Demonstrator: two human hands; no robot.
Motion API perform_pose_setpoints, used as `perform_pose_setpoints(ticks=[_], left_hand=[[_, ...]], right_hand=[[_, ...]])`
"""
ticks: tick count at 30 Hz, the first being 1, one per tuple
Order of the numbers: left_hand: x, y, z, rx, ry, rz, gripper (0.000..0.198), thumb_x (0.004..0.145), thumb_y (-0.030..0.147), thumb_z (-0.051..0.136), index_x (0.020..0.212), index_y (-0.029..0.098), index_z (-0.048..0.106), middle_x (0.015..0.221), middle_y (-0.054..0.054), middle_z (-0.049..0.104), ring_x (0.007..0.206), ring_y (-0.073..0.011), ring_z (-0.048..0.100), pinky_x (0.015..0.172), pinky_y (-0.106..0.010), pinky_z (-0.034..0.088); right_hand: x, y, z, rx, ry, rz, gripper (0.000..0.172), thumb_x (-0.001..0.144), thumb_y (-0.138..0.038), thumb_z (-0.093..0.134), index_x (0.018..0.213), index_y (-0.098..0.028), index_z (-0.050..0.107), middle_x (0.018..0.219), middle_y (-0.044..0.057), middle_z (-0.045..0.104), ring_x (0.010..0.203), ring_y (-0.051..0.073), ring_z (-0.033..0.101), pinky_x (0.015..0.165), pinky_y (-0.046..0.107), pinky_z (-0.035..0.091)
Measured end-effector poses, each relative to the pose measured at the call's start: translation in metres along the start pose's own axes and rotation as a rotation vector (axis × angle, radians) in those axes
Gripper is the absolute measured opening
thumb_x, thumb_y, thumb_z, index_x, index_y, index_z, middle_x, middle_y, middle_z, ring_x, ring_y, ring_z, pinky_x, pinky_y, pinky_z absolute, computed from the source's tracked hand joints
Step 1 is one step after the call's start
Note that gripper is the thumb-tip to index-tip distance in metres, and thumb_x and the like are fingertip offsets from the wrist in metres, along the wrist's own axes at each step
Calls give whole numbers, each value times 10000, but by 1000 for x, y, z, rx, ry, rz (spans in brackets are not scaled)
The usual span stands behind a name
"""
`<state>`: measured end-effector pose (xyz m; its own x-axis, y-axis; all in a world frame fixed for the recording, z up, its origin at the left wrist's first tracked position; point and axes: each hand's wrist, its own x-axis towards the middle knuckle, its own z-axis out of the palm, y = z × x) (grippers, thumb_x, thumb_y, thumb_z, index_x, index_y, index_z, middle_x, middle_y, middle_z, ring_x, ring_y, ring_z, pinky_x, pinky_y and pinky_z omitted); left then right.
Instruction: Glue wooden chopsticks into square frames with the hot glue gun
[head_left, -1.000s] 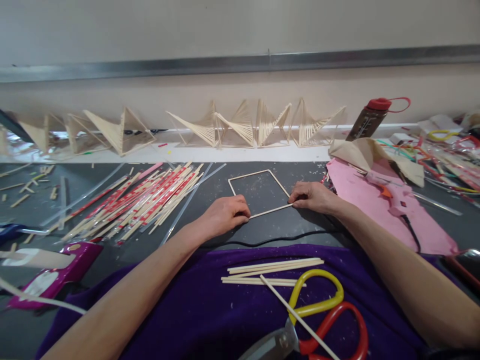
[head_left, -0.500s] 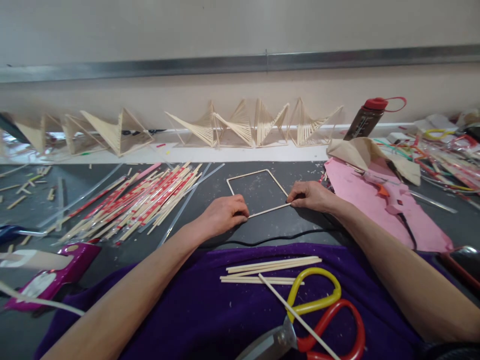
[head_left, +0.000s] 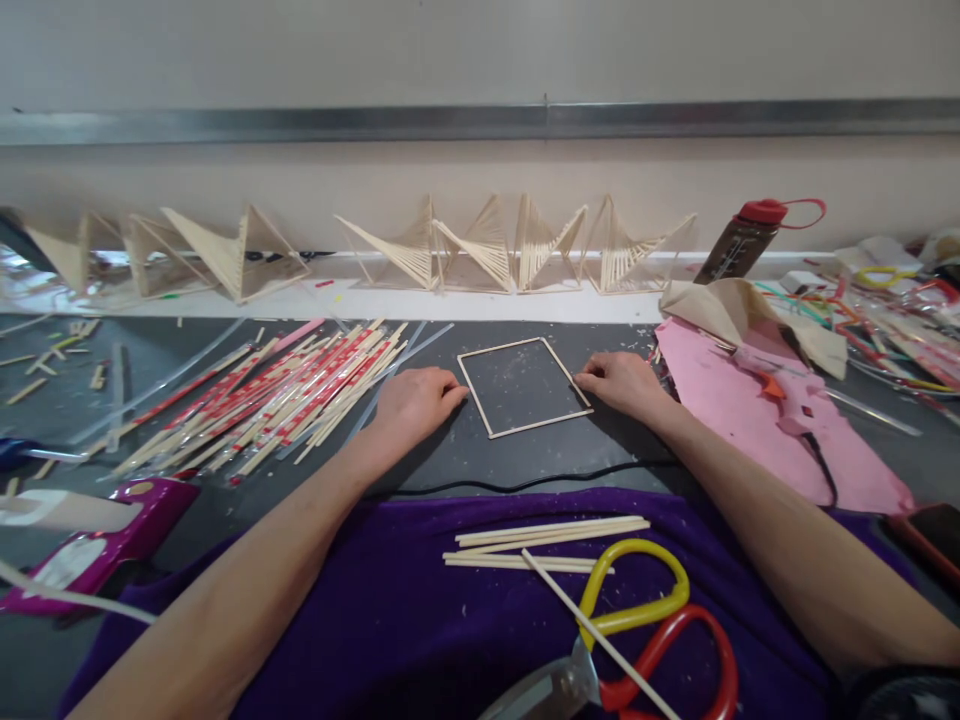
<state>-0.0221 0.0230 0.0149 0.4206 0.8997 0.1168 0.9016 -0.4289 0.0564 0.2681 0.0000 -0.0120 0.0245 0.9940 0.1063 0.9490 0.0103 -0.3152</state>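
Observation:
A square frame [head_left: 540, 425] of thin wooden sticks lies flat on the dark tabletop between my hands. My left hand [head_left: 420, 400] rests beside its left side, fingers curled together, the thumb tip close to the stick; whether they touch I cannot tell. At the right side, my right hand [head_left: 619, 382] has its fingertips pinched at the stick. Closer to me, several loose sticks [head_left: 551, 530] lie on a purple cloth [head_left: 360, 610]. Large scissors [head_left: 637, 590] with one yellow and one red handle sit there too, a single stick lying across them.
Packets of wooden sticks [head_left: 285, 400] spread out on the left, near a magenta-and-white tool [head_left: 142, 525]. A glue gun [head_left: 784, 390] lies on pink paper [head_left: 847, 460]. Stick models [head_left: 405, 255] line the back ledge beside a bottle [head_left: 739, 245]. A black cord [head_left: 517, 487] crosses the front.
My left hand has let go of the frame's near left corner and moved left and up beside it. My right hand has shifted slightly up along the right side, baring the near right corner.

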Motion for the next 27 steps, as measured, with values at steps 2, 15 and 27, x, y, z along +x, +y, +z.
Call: perform_pose_setpoints(ticks=[2,15,27], left_hand=[[-2,2,0,-10,7,79,309,848,425,444,857,226,681,878,-29,671,784,-168,597,646,-261,397],[-6,15,8,0,-49,134,301,866,423,418,982,267,649,943,-18,639,860,-175,589,676,-265,412],[-5,26,10,-8,-53,121,249,850,358,443,932,254,654,953,-20,617,842,-173,583,610,-258,393]], right_hand=[[2,-2,-1,-11,-40,-7,287,766,-421,499,787,-215,698,770,38,699,717,177,607,549,244,339],[-2,-4,-3,-78,-94,30,311,738,-493,526,739,-236,700,740,38,692,681,191,602,496,248,318],[-5,-9,0,-166,-139,13,248,710,-426,544,707,-254,723,703,42,694,655,193,606,467,247,303]])
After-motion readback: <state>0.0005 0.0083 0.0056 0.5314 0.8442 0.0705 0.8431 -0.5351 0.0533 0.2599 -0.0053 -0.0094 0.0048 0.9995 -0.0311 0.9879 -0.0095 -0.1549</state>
